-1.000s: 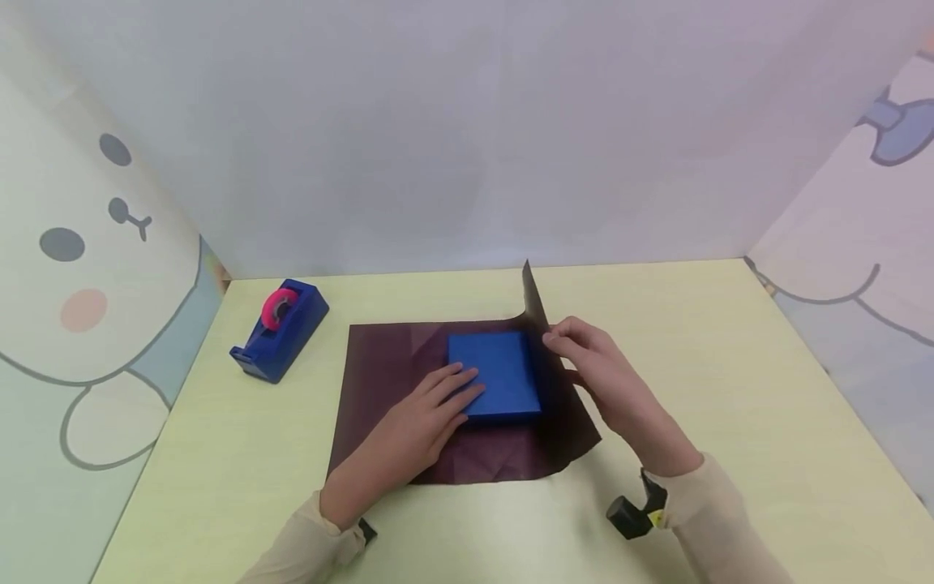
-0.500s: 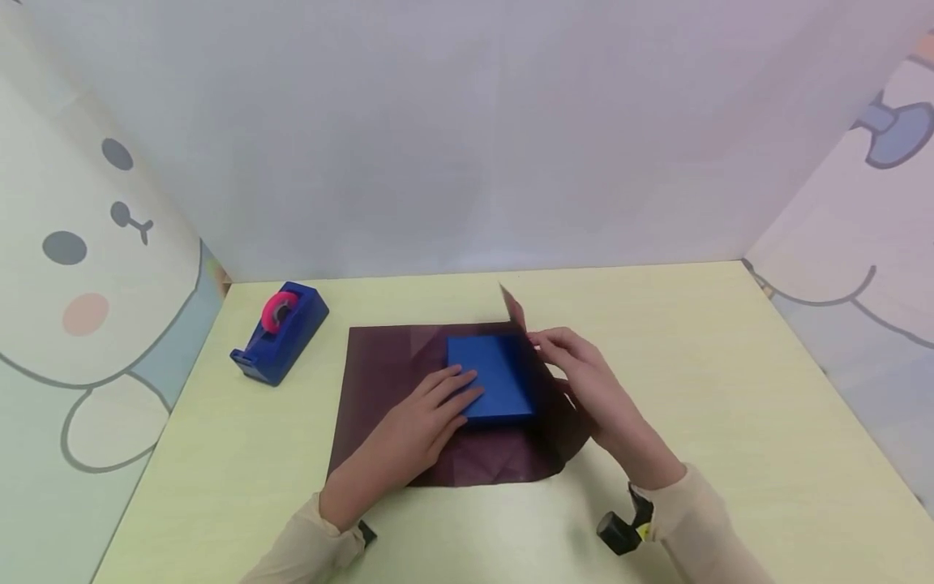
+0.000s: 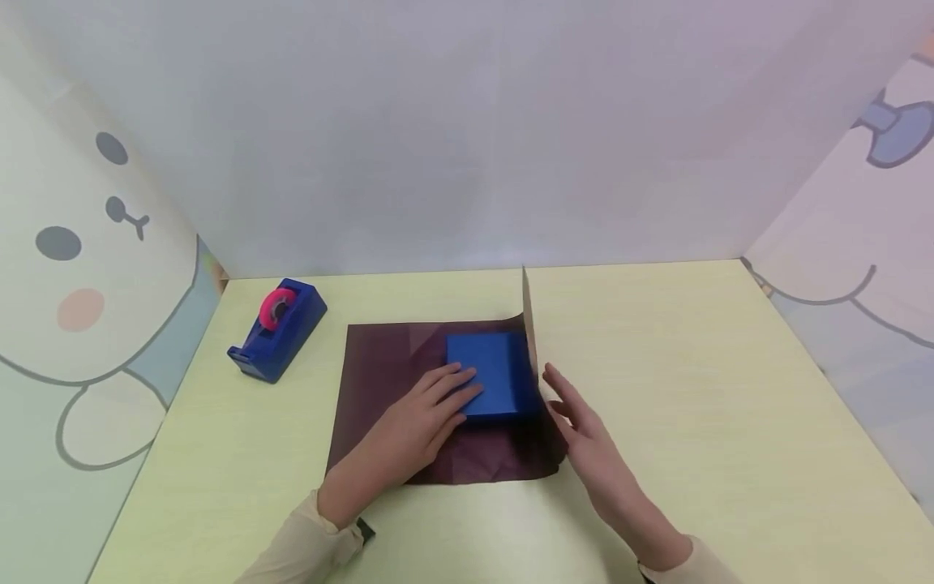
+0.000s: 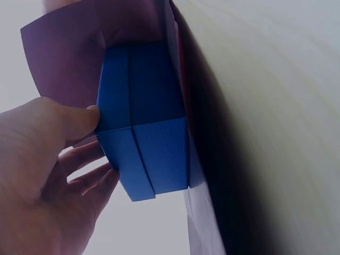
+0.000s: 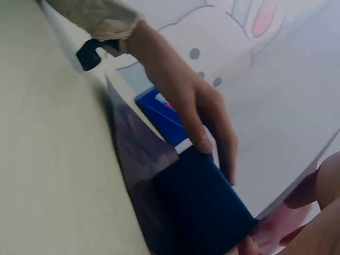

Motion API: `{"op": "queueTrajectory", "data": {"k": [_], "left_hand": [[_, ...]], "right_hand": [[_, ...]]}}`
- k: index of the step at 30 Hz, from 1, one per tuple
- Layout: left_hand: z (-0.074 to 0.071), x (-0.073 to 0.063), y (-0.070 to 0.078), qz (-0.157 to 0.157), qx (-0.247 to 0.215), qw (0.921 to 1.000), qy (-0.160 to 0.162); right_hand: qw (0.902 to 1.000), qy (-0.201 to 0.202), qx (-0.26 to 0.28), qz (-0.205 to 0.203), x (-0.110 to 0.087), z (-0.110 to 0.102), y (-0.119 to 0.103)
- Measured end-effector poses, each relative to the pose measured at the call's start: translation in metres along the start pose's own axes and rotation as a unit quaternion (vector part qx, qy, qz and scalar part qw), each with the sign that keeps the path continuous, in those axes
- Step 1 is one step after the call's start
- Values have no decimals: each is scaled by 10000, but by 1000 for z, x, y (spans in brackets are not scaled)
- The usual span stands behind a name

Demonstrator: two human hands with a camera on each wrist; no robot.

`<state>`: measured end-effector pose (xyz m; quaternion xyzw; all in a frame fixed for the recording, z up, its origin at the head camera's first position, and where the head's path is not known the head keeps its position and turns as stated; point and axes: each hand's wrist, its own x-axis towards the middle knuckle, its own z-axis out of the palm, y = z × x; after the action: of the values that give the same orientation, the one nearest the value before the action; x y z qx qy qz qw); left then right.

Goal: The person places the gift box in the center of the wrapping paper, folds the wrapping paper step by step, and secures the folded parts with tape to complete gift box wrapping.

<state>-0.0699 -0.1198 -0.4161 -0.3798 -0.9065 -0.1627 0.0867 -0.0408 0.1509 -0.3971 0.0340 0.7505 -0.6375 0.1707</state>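
Note:
A blue lidded box sits on a sheet of dark purple paper. My left hand rests on the box's left part, fingers extended over the lid. In the left wrist view, the thumb touches the lid's edge. The paper's right side stands up as a flap beside the box. Against the outside of that flap, my right hand is held with its fingers fairly straight. The right wrist view shows part of the right hand at its edge, beside the paper.
A blue tape dispenser with a pink roll stands at the back left of the pale table. A plain pale wall rises behind, and cartoon-printed panels flank the table.
The flap first bent in toward the box, then sprang back to near upright. My right hand let go of its edge and moved lower and nearer. The left hand stayed on the box.

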Motion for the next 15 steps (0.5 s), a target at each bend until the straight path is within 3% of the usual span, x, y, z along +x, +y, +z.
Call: {"op": "queueTrajectory", "data": {"k": [4, 11, 15], "left_hand": [[0, 0, 0, -47, -63, 10000, -24], [1, 0, -1, -100, -142, 9998, -44], [-2, 1, 0, -320, -383, 9986, -179]], "right_hand": [[9992, 231, -324, 60, 3, 11, 2], [9891, 380, -1150, -842, 16, 20, 5], [9856, 321, -1300, -1029, 20, 22, 5]]}}
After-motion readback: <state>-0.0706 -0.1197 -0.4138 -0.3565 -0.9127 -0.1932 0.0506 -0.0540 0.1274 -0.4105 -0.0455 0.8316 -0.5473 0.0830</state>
